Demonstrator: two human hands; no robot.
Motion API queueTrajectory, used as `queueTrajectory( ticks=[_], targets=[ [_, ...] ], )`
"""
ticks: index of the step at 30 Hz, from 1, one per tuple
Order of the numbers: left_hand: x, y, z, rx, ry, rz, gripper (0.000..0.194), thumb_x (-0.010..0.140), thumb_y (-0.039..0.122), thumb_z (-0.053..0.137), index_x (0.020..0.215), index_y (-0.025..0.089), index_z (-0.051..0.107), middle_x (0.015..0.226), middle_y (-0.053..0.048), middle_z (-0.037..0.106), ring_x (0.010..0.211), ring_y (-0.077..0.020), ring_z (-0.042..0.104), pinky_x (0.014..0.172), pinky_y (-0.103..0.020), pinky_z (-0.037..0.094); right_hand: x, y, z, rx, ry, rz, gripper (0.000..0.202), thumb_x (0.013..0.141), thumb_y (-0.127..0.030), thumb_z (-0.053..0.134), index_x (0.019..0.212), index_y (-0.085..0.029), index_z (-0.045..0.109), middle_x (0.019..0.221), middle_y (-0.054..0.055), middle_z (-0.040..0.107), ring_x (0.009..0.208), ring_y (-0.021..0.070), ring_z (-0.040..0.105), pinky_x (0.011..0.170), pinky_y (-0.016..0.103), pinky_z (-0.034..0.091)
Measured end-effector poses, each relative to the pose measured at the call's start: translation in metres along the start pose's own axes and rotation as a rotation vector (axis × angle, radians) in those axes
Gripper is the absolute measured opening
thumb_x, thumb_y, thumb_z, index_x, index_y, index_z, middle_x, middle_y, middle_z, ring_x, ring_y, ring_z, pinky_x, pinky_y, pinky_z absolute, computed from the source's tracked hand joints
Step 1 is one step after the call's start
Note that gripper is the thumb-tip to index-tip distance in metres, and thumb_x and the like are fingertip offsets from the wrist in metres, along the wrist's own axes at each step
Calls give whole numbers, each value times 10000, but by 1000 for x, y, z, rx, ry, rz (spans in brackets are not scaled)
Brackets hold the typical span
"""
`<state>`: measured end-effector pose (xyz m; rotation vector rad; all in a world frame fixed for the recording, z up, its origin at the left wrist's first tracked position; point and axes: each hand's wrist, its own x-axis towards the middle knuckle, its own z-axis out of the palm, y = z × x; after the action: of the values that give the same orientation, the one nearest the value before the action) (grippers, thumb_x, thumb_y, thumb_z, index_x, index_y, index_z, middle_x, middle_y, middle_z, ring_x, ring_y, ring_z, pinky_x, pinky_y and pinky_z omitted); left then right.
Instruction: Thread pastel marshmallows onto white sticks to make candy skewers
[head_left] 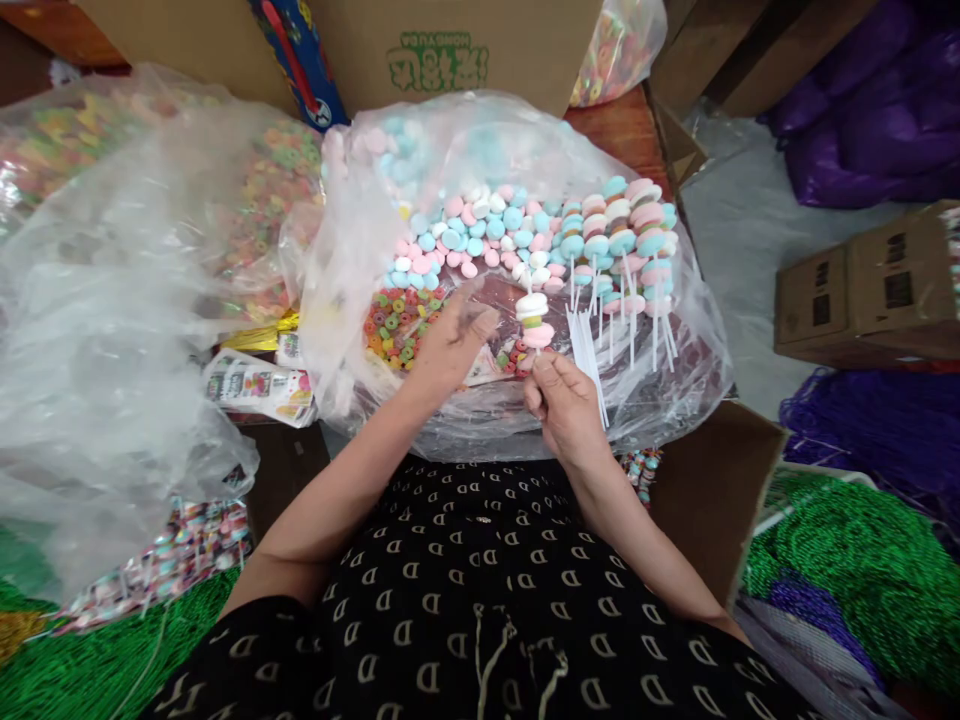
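Note:
My right hand (pixel 561 395) pinches the lower end of a candy skewer (pixel 533 322), held upright. White and pink marshmallows with gummy rings between them are threaded on its stick. To its left my left hand (pixel 459 338) hovers over the gummy rings (pixel 390 325), fingers apart, and I see nothing in it. Behind both hands spreads a pile of pink, blue and white marshmallows (pixel 480 230). Several finished-looking marshmallow skewers (pixel 619 235) lie at the right. A bundle of bare white sticks (pixel 587 360) rests just right of the held skewer.
Clear plastic sheeting (pixel 442 435) lies under the sweets. A large bag of gummy rings (pixel 255 200) stands left, beside printed packets (pixel 259 385). At the back is a cardboard box (pixel 525 50). Green netting (pixel 862 570) and another carton (pixel 862 290) are at the right.

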<state>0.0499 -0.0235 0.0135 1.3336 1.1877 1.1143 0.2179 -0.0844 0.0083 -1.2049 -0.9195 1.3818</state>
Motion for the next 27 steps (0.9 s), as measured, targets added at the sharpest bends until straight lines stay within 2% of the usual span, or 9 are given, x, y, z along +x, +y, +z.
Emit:
queueTrajectory(
  ticks=[2,5,7,9,16,21,27],
  targets=[
    [8,-2,-27,413,73,145,221,1011,315,632,1180,254,761,1101,-51,795,1091,-239,727,1030,-430,571,0,-4,-4,22,27,6,474,849,-691,795,861,-235,665,494,-94,479,424,83,306,422,240,218],
    [10,-4,-57,920,-8,163,213,1015,272,600,1073,219,798,1076,-81,785,1140,-303,702,1090,-511,537,-3,-4,-4,35,38,29,463,855,-672,789,815,-234,643,482,-97,463,421,80,297,417,232,224],
    [6,-4,-66,1128,-110,142,208,1012,286,618,1093,218,798,1111,-99,768,1191,-347,680,1113,-556,516,-5,-1,-2,23,32,44,451,873,-664,767,811,-234,642,480,-99,455,422,81,288,414,228,228],
    [1,-4,-66,1247,-179,134,206,1009,294,632,1123,227,790,1177,-114,749,1251,-377,650,1130,-581,500,-6,0,0,4,25,50,433,889,-653,748,837,-233,659,484,-100,458,427,83,290,417,227,233],
    [-1,0,-59,1340,-206,97,322,1048,266,552,1321,189,704,1396,-180,667,1413,-436,555,1190,-610,448,-10,7,-3,-53,-23,32,384,948,-607,694,886,-228,679,505,-99,471,444,87,317,458,239,271],
    [-6,-4,-69,1314,-202,147,223,1050,273,536,1160,202,717,1282,-152,694,1322,-395,606,1181,-585,456,-13,14,-5,-89,-53,18,351,992,-565,655,906,-226,680,521,-99,478,465,92,342,506,249,325],
    [-10,-14,-79,1238,-177,216,192,984,222,552,1075,218,722,1160,-145,713,1193,-374,652,1141,-564,485,-16,16,-4,-157,-90,-9,374,1013,-588,623,929,-229,683,536,-91,487,478,101,373,525,260,335]
  ],
)
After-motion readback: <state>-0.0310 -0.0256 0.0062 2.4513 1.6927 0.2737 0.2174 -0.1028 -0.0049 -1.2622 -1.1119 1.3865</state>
